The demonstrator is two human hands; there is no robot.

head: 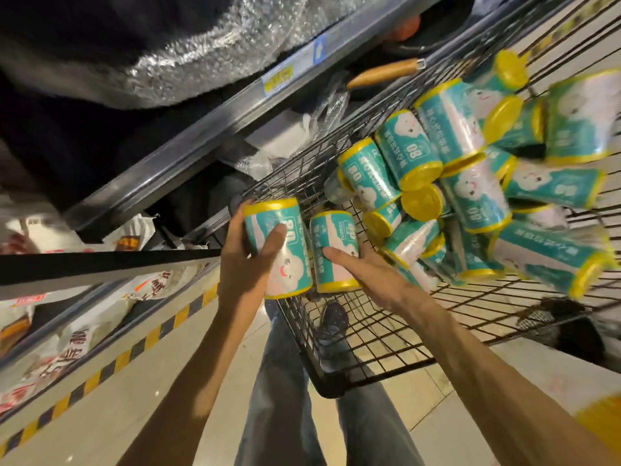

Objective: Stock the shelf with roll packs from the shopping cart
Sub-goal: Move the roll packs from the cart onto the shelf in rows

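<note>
Here we stand at the cart [369, 334] with a roll pack in each hand, lifting them out for the shelf [174, 163].

Nearest us, at about six o'clock from the packs, our forearms reach up from the bottom of the view. Our left hand [247, 260] wraps the left pack [279, 247], thumb across its front and fingers curled round the far side, so it is firmly grasped. That pack sits at the cart's near corner, over the wire rim. Our right hand [366, 274] holds the right pack [336, 250] just beside it, at three o'clock; the thumb lies across the front and the palm cups the side. Its fingers behind are hidden, but it looks like a closed hold round the pack.

To do this well, we should keep both packs upright, hold them by the middle of the wrapper and not the yellow ends, and lift them clear of the rim before swinging to eleven o'clock, where the shelf edge runs. The film looks slick, so a snug grip matters.

Farther off, at two o'clock, the pile [470, 183] of remaining packs lies tumbled in the cart. Beyond it a wooden handle [383, 74] shows on the shelf.
</note>
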